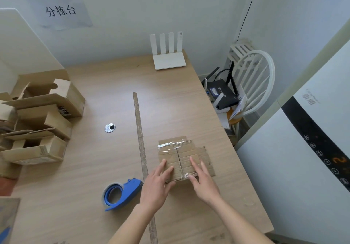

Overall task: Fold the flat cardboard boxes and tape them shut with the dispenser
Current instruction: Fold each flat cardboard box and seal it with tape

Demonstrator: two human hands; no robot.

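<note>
A small brown cardboard box (184, 154) lies on the wooden table (94, 168), its two top flaps meeting at a centre seam. Clear tape crosses its far edge and a bit shows at its near edge. My left hand (158, 183) presses flat on the left flap with straight fingers. My right hand (203, 181) presses flat on the right flap, fingers spread. The blue tape dispenser (121, 193) lies on the table just left of my left hand, touched by neither hand.
Several open, untaped cardboard boxes (37, 122) are piled at the table's left side. A long cardboard strip (141, 141) runs down the table's middle. A white router (168, 54) stands at the back edge. A white chair (253, 81) and a white appliance (303, 158) stand to the right.
</note>
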